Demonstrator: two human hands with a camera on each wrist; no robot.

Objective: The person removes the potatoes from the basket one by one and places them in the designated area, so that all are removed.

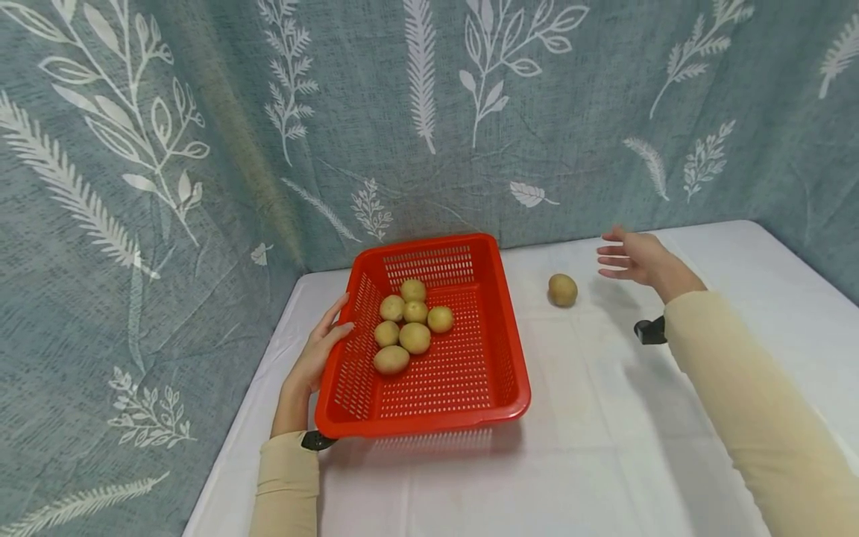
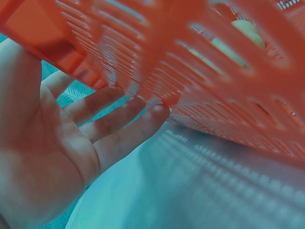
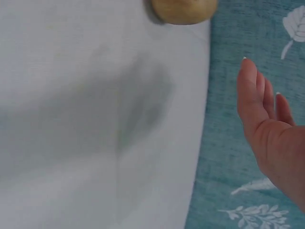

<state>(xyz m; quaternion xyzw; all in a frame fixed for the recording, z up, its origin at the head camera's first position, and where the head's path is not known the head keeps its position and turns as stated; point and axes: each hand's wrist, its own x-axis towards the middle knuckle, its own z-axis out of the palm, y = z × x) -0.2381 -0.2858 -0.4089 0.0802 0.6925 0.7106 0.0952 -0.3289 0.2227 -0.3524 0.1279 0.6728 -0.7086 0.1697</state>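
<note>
A red plastic basket [image 1: 493,328] with slotted walls stands on the table, several potatoes [image 1: 414,338] gathered on its left side. My left hand [image 1: 314,360] holds the basket's left side, thumb over the rim; in the left wrist view the fingers [image 2: 128,136] touch the slotted outer wall. Right of the basket, a single potato [image 1: 562,290] lies on the white cloth. My right hand [image 1: 640,257] hovers to the right of that potato, apart from it, its fingers extended and holding nothing. In the right wrist view the potato [image 3: 185,10] is cut off at the top edge.
A white cloth [image 1: 584,447] covers the table. Blue-green curtains [image 1: 376,164] with white leaf prints hang close behind it and along the left side. The table's far edge runs just beyond the basket and the lone potato.
</note>
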